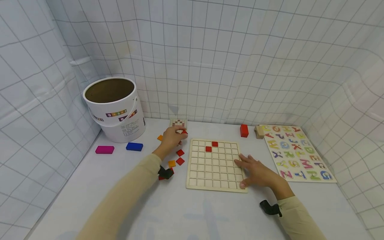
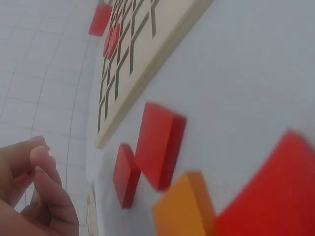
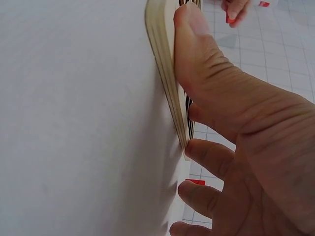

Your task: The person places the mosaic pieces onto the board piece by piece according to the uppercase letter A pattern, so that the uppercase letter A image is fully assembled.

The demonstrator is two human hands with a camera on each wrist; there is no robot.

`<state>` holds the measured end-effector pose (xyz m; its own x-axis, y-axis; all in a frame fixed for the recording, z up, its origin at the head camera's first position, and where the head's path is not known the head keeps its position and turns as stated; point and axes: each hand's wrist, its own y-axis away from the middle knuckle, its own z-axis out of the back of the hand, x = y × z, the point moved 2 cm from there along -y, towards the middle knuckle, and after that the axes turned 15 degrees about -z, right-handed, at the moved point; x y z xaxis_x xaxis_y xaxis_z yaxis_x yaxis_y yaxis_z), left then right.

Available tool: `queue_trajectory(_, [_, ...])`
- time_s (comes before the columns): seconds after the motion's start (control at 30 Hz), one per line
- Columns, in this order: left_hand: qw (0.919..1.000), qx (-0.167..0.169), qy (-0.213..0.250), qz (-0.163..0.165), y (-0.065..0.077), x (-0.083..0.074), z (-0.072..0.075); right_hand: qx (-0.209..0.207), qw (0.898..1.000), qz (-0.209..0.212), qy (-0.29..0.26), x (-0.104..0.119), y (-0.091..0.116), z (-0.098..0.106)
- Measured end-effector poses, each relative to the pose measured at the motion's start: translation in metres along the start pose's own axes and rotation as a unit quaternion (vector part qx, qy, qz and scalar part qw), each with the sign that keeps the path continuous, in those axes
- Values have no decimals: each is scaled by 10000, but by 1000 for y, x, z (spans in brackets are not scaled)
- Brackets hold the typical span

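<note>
My left hand (image 1: 171, 138) pinches a small red square tile (image 1: 184, 132) between thumb and fingertips, just in front of a small pattern card (image 1: 178, 122). In the left wrist view the fingers mostly hide that tile. To the right lies a wooden grid board (image 1: 216, 190), with one red tile (image 1: 215, 144) and another red tile (image 1: 208, 149) in its upper cells. My right hand (image 1: 258, 171) rests at the board's right edge, fingers spread, the thumb on its lower right corner. Loose red tiles (image 2: 160, 142) and orange tiles (image 2: 182, 209) lie left of the board, some hidden by the left arm.
A white bucket (image 1: 126, 125) stands at the back left. Before it lie a magenta block (image 1: 104, 149) and a blue block (image 1: 134, 146). A red block (image 1: 244, 130), a plain wooden block (image 1: 259, 132) and an alphabet puzzle board (image 1: 277, 156) are at the right. Grid-patterned cloth surrounds the table.
</note>
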<state>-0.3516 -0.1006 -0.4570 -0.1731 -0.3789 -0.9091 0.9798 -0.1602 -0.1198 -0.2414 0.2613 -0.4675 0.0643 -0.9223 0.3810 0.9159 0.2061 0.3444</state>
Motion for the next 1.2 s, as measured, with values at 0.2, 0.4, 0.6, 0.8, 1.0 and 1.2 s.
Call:
queue_trajectory(0.2, [9982,448,392,90,8,-10,-30,9,10000,16,-43,-1,1,0])
queue_trajectory(0.4, [9950,912,327,252,22,-13,-46,27,10000,34,-51,0,1,0])
queue_trajectory(0.6, [9927,1162,-311,-80,29,-14,-53,-12,10000,15,-46,-2,1,1])
queue_trajectory(0.8, [9822,1327,-1233,-502,33,-14,-56,33,9999,50,-91,-1,2,-1])
queue_trajectory(1.0, [9740,1459,-1579,-716,33,-9,-59,18,10000,50,-52,0,1,0])
queue_trajectory(1.2, [9668,1742,-1643,-894,33,-9,-62,3,10000,60,-48,-2,0,0])
